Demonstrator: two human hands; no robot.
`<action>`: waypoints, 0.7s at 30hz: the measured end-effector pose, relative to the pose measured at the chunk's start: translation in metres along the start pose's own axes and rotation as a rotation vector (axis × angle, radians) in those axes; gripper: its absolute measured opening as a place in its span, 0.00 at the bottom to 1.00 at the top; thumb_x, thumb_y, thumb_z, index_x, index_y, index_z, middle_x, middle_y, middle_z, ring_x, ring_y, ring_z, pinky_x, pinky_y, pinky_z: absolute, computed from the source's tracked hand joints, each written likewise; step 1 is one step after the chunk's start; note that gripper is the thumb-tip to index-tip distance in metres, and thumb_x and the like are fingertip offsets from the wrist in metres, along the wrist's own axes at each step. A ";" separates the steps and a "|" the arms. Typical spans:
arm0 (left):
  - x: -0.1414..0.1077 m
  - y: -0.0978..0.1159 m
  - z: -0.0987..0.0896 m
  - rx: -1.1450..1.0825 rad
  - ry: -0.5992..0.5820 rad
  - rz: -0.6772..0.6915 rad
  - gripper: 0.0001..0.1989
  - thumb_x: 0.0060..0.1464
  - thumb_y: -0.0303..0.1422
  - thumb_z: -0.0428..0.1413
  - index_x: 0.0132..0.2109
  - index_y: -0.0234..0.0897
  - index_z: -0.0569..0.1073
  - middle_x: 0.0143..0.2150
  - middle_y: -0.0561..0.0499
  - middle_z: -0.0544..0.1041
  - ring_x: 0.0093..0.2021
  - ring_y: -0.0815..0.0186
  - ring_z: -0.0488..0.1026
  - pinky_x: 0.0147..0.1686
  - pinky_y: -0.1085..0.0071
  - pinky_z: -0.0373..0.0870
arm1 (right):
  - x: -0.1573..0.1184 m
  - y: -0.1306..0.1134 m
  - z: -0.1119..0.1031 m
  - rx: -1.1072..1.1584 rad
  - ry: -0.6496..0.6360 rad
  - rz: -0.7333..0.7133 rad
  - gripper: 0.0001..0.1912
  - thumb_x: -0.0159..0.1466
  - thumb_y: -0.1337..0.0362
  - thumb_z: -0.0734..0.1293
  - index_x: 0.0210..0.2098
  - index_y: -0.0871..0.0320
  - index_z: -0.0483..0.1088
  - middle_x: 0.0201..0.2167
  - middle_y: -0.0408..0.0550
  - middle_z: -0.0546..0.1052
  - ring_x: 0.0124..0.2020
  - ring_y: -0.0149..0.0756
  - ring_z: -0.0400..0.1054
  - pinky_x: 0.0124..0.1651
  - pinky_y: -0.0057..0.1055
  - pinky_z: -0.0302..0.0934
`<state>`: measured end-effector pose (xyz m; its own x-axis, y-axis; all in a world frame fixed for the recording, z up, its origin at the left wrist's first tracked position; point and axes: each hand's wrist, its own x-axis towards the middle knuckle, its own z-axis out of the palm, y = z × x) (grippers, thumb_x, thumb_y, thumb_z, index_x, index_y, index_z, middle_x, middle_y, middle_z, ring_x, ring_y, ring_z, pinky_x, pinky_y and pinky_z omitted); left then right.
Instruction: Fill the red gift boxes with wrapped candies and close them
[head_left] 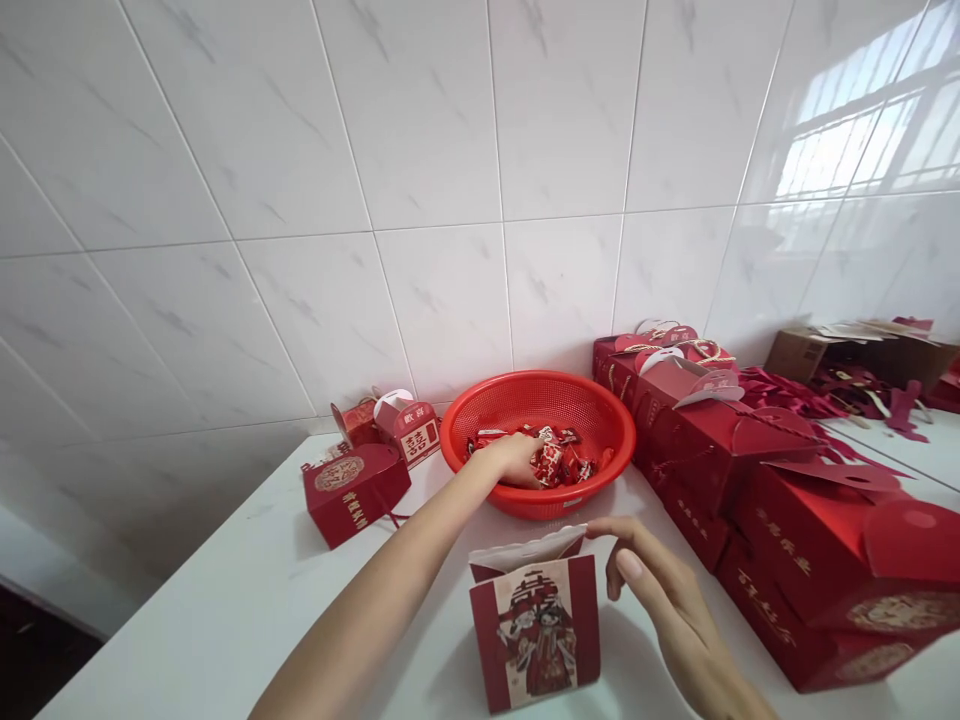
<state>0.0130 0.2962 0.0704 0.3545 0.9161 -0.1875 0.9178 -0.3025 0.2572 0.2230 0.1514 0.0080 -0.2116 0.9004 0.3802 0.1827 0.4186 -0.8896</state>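
My left hand [512,460] reaches into a red plastic basket [457,440], its fingers and thumb curled around red wrapped candies [553,465]. The pile partly hides its fingertips. In front of the basket, a dark red paper gift box [536,640] with two printed figures stands upright, its top unfolded. Beside it is my right hand [660,585], fingers bent and apart from the thumb. Its index fingertip rests at the box's upper right corner. How full the box is inside cannot be seen.
Folded red gift boxes [697,430] with handles are stacked along the right. A few smaller boxes [356,490] sit on the left near the table edge. Dark red ribbons [795,393] and a cardboard box [795,350] lie at the far right. A tiled wall [442,300] rises behind.
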 end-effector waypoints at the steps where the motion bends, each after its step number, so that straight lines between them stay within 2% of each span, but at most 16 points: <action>1: -0.002 0.000 0.001 -0.012 0.011 0.008 0.23 0.37 0.36 0.66 0.45 0.39 0.79 0.46 0.39 0.81 0.46 0.45 0.77 0.41 0.63 0.70 | 0.000 -0.002 0.000 0.002 0.009 -0.001 0.20 0.70 0.47 0.59 0.46 0.51 0.74 0.27 0.43 0.72 0.28 0.36 0.68 0.35 0.31 0.64; 3: -0.009 -0.003 0.004 -0.050 0.047 0.025 0.13 0.38 0.36 0.67 0.34 0.39 0.78 0.35 0.45 0.81 0.38 0.51 0.78 0.35 0.66 0.68 | 0.002 -0.006 0.000 0.006 0.025 0.003 0.18 0.69 0.48 0.61 0.45 0.52 0.74 0.26 0.43 0.72 0.28 0.35 0.68 0.34 0.30 0.64; 6: -0.018 -0.011 0.011 -0.167 0.142 0.063 0.09 0.39 0.36 0.67 0.29 0.40 0.76 0.27 0.51 0.77 0.31 0.58 0.75 0.32 0.69 0.65 | 0.006 -0.009 0.000 0.029 0.052 0.031 0.17 0.68 0.49 0.63 0.42 0.55 0.75 0.25 0.43 0.72 0.26 0.34 0.67 0.33 0.29 0.64; 9: -0.023 -0.019 0.015 -0.348 0.278 0.135 0.08 0.44 0.38 0.64 0.30 0.39 0.77 0.29 0.52 0.78 0.33 0.60 0.74 0.36 0.69 0.65 | 0.008 -0.009 0.000 0.068 0.084 0.062 0.17 0.67 0.49 0.64 0.40 0.56 0.75 0.24 0.42 0.71 0.25 0.33 0.66 0.32 0.30 0.64; 13: -0.028 -0.020 0.015 -0.654 0.448 0.143 0.16 0.46 0.45 0.63 0.34 0.36 0.77 0.34 0.50 0.79 0.38 0.60 0.74 0.41 0.68 0.67 | 0.011 -0.011 0.000 0.089 0.111 0.071 0.17 0.67 0.49 0.64 0.38 0.56 0.74 0.24 0.43 0.72 0.24 0.33 0.66 0.31 0.30 0.65; 17: -0.036 -0.011 0.012 -0.933 0.439 0.131 0.23 0.40 0.50 0.66 0.36 0.35 0.78 0.35 0.49 0.79 0.39 0.61 0.74 0.43 0.67 0.68 | 0.012 -0.011 0.000 0.063 0.151 0.084 0.17 0.66 0.48 0.65 0.37 0.56 0.74 0.26 0.44 0.74 0.24 0.33 0.67 0.32 0.31 0.65; 21: -0.043 0.004 0.012 -1.087 0.366 0.160 0.20 0.40 0.47 0.67 0.35 0.36 0.78 0.35 0.51 0.80 0.39 0.62 0.75 0.42 0.69 0.69 | 0.014 -0.007 0.000 0.058 0.186 0.076 0.17 0.66 0.49 0.65 0.37 0.56 0.74 0.30 0.46 0.76 0.24 0.32 0.67 0.32 0.32 0.65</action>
<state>0.0035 0.2522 0.0678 0.2164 0.9629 0.1610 0.1657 -0.1987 0.9659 0.2184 0.1613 0.0190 -0.0174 0.9376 0.3472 0.1350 0.3463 -0.9284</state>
